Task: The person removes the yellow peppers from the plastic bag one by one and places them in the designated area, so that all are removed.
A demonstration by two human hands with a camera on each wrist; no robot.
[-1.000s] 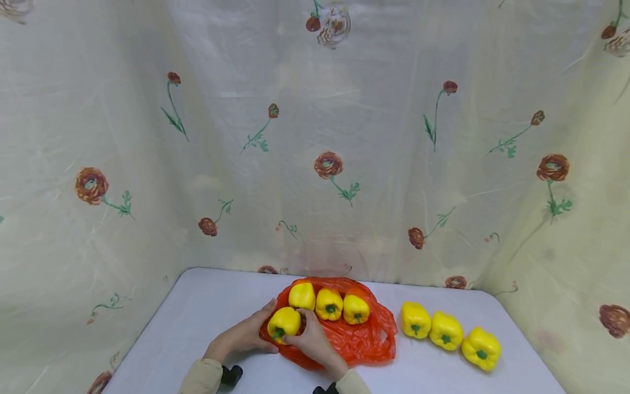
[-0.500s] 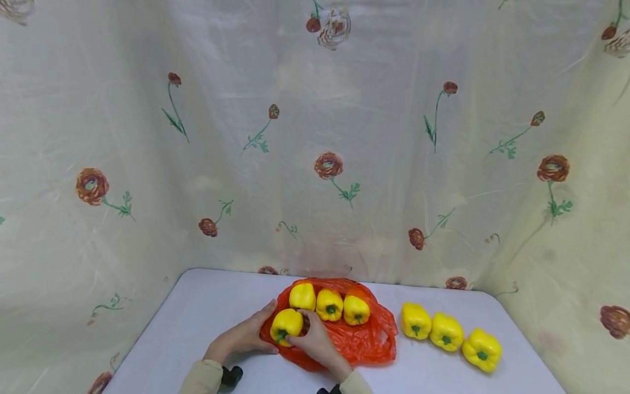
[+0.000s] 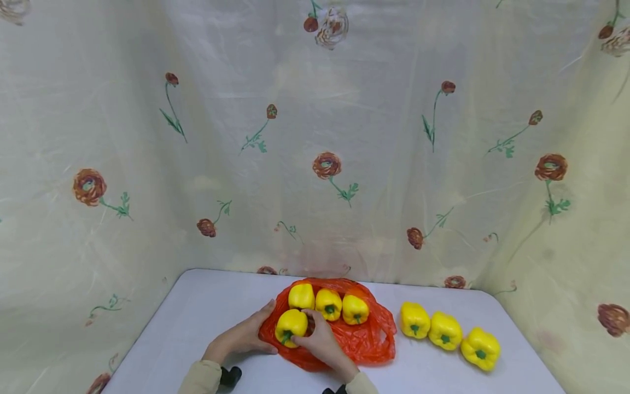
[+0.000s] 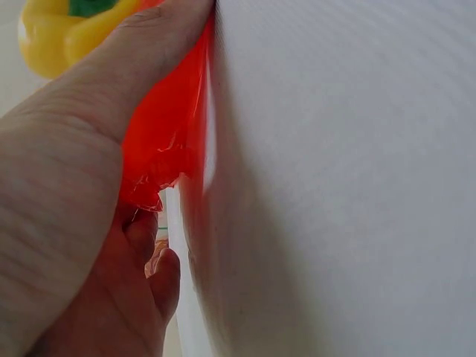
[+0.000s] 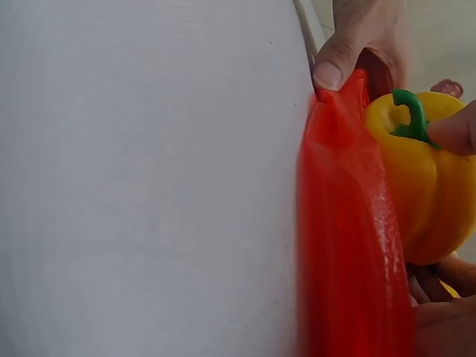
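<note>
In the head view my right hand (image 3: 322, 343) grips a yellow bell pepper (image 3: 291, 324) over the near left part of a red plastic bag (image 3: 359, 343). The right wrist view shows my thumb against the green stem of this bell pepper (image 5: 420, 190), with fingers under its far side. My left hand (image 3: 243, 332) holds the bag's left edge, its thumb in front and fingers behind. The bag's red film (image 4: 167, 123) shows between thumb and fingers in the left wrist view. Behind the gripped pepper, three more lie on the bag: one left (image 3: 302, 296), one middle (image 3: 328, 304), one right (image 3: 355, 310).
To the right of the bag, three yellow bell peppers (image 3: 445, 330) lie in a slanting row on the white table (image 3: 216, 295). A flower-patterned curtain (image 3: 374, 197) hangs behind the table and along both sides.
My right hand and the bell pepper it grips have shifted slightly right, away from my left palm. The left hand, the bag and the other peppers stay in place.
</note>
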